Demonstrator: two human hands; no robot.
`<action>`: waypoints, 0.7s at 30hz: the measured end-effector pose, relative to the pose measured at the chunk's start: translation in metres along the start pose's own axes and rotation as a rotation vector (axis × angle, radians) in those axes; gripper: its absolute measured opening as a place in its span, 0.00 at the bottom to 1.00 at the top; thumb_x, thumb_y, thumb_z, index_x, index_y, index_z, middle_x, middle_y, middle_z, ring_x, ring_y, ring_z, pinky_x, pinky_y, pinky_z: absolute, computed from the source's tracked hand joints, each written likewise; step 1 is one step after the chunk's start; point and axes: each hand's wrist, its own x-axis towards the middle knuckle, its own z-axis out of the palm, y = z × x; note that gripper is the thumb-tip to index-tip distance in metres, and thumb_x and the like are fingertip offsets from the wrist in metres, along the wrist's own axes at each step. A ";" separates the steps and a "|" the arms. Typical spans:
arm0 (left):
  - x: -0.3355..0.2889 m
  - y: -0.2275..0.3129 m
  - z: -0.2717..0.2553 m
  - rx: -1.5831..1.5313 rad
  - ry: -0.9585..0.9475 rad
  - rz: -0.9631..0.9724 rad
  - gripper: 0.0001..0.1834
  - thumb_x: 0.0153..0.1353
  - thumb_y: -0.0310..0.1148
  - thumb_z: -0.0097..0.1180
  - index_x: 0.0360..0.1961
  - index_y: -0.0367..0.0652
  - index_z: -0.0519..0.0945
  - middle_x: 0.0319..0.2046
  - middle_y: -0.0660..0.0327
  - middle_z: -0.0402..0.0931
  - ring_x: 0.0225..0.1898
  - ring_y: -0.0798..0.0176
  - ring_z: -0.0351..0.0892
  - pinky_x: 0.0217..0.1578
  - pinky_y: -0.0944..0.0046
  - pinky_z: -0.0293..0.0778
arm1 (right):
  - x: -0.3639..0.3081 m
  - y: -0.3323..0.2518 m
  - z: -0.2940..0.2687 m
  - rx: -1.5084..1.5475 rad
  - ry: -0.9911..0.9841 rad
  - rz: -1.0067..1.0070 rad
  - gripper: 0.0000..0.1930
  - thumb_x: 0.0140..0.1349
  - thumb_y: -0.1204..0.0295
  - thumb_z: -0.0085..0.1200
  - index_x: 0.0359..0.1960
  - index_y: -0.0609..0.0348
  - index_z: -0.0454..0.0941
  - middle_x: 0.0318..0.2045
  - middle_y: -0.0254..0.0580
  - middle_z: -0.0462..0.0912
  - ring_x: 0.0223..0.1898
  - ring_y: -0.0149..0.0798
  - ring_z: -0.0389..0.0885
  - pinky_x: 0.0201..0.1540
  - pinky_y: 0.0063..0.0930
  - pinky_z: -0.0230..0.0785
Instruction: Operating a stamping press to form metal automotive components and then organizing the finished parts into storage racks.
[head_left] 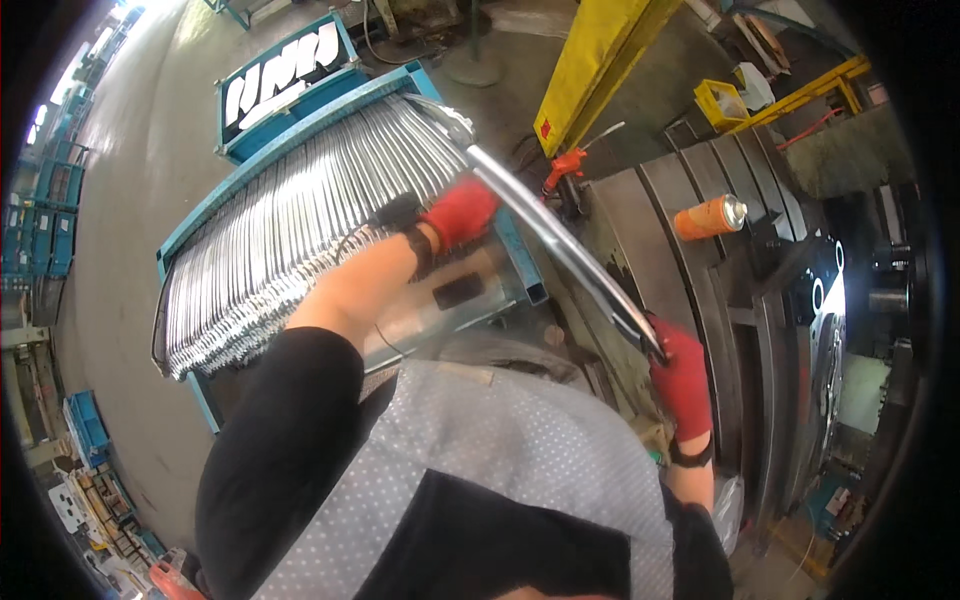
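A long, shiny metal strip point(562, 240) slants across the space in front of me, from the rack at its upper end down to my right. My right hand point(683, 380), in a red glove, is closed round its lower end. Near the upper end is my left hand point(462, 213), also red-gloved, its fingers curled against the strip's near side and partly hidden by it. Many similar metal strips point(300, 190) lie packed side by side in a blue rack point(215, 210) to the left, beside my left forearm.
On the right stands a machine with a grooved metal bed point(690, 220), an orange spray can point(708, 218) lying on it. A yellow post point(600, 65) and an orange-red tool point(566, 168) are beyond the strip. Behind the rack sits a blue bin point(232, 95) with white parts.
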 end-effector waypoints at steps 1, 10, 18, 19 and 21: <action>-0.001 -0.008 0.028 0.039 0.027 -0.034 0.25 0.45 0.41 0.57 0.45 0.40 0.74 0.45 0.49 0.71 0.50 0.49 0.68 0.60 0.51 0.56 | 0.010 -0.001 -0.001 -0.001 -0.003 -0.014 0.24 0.45 0.85 0.52 0.48 0.59 0.75 0.39 0.52 0.79 0.40 0.51 0.79 0.42 0.31 0.70; 0.007 0.005 0.017 0.067 0.173 -0.040 0.11 0.48 0.31 0.48 0.33 0.41 0.75 0.38 0.57 0.72 0.48 0.54 0.68 0.56 0.51 0.59 | 0.083 -0.013 0.035 -0.145 0.136 -0.239 0.25 0.46 0.79 0.55 0.50 0.53 0.70 0.37 0.46 0.77 0.35 0.51 0.77 0.37 0.39 0.69; 0.000 0.009 0.017 0.152 0.234 -0.048 0.12 0.48 0.30 0.48 0.35 0.40 0.75 0.38 0.57 0.72 0.48 0.54 0.67 0.61 0.50 0.54 | 0.114 -0.012 0.032 -0.307 0.155 -0.187 0.24 0.47 0.79 0.54 0.49 0.52 0.71 0.33 0.46 0.77 0.33 0.49 0.76 0.36 0.40 0.68; -0.001 0.008 0.018 0.134 0.200 -0.055 0.12 0.48 0.30 0.49 0.35 0.39 0.75 0.39 0.57 0.72 0.48 0.53 0.67 0.62 0.50 0.53 | 0.113 -0.010 0.035 -0.295 0.167 -0.207 0.24 0.47 0.79 0.54 0.50 0.52 0.71 0.32 0.45 0.77 0.33 0.49 0.75 0.36 0.40 0.67; -0.002 0.007 0.020 0.118 0.166 -0.069 0.12 0.47 0.30 0.49 0.35 0.39 0.75 0.39 0.57 0.72 0.49 0.53 0.67 0.62 0.49 0.52 | 0.108 -0.009 0.043 -0.311 0.171 -0.184 0.24 0.47 0.79 0.54 0.50 0.53 0.71 0.32 0.45 0.77 0.33 0.49 0.75 0.35 0.40 0.67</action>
